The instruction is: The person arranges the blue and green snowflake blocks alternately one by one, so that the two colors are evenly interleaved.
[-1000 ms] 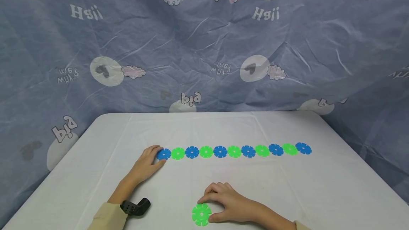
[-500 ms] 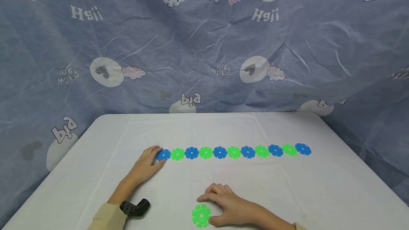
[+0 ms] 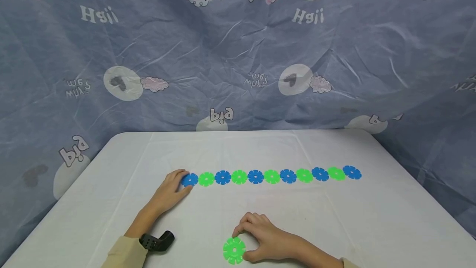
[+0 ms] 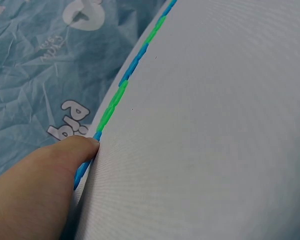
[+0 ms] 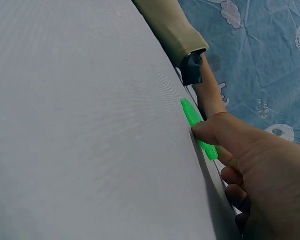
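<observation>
A row of notched snowflake discs, blue and green in turn, lies across the white table. My left hand [image 3: 169, 191] holds the blue disc [image 3: 190, 180] at the row's left end, index finger at its far side and thumb at its near side. A green disc [image 3: 206, 179] sits just right of it. Close to the front edge, my right hand [image 3: 265, 239] pinches a separate green disc [image 3: 234, 251] by its rim between thumb and index finger. In the right wrist view, the thumb presses that green disc [image 5: 192, 112], which appears edge-on. The other fingers curl beside it.
The row runs on to a blue disc [image 3: 351, 172] at the right end. A black wrist device [image 3: 158, 242] sticks out from my left cuff. Behind the white table [image 3: 238, 148] hangs a blue printed cloth [image 3: 208, 53].
The right index finger was lifted off the green disc's far rim half a second ago; now it touches that rim. My left hand and the row stay in place.
</observation>
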